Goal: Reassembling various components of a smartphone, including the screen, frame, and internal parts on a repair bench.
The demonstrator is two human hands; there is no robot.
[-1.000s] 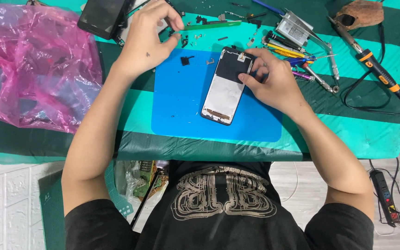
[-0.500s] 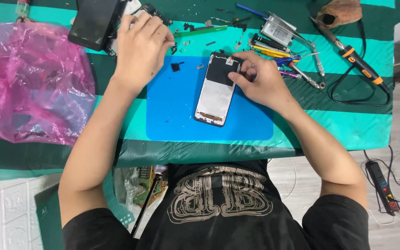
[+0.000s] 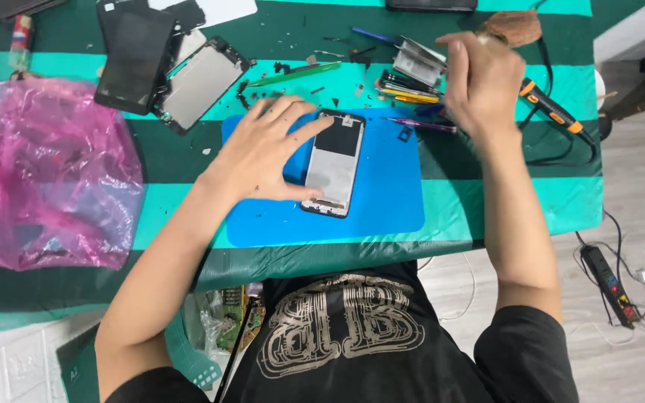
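An opened phone point(image 3: 334, 160), back cover off, with a black upper part and a grey plate below, lies on a blue mat point(image 3: 390, 198). My left hand point(image 3: 263, 153) rests flat on the mat at the phone's left side. Its index finger touches the phone's top corner and its thumb the lower edge, holding it. My right hand point(image 3: 479, 82) is lifted off the phone, up over the tools at the back right. It is blurred with curled fingers, and I cannot tell whether it holds anything.
A crumpled pink plastic bag point(image 3: 46, 172) fills the table's left. A black screen panel point(image 3: 134, 60) and a phone frame point(image 3: 199, 82) lie at the back left. Small tools point(image 3: 412, 75), a green pry stick point(image 3: 304, 73) and an orange-handled tool point(image 3: 550, 112) lie behind the mat. A power strip point(image 3: 610, 283) is on the floor.
My left hand came down from the back of the table onto the phone's left edge. My right hand left the phone's top and rose toward the tools at the back right.
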